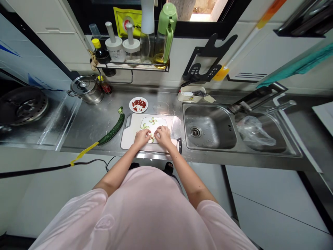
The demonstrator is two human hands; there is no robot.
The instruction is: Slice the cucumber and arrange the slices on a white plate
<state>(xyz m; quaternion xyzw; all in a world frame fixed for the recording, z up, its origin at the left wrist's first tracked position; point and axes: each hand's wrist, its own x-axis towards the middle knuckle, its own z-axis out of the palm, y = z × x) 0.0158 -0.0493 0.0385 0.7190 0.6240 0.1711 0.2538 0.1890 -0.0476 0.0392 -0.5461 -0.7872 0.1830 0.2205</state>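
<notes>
A square white plate (161,122) lies on a pale cutting board (130,139). Green-edged cucumber slices (153,121) form small flower-like clusters on it, some with red bits at the centre. My left hand (142,138) rests over the plate's left side, fingertips pinched together beside the front cluster. Opposite it, my right hand (163,136) has its fingers curled and pinched over the plate's right side. Whatever either pinch holds is too small to make out. A knife with a black handle (179,145) lies at the board's right edge. Behind the board stands a round white plate (131,108) of chopped red pieces (139,103).
A cut cucumber (113,130) and its end pieces (120,109) lie left of the board. A lidded pot (87,89) stands farther back. To the right is a double sink (210,126) with a plastic bag (255,131). Seasoning jars and bottles fill a wall rack (132,66).
</notes>
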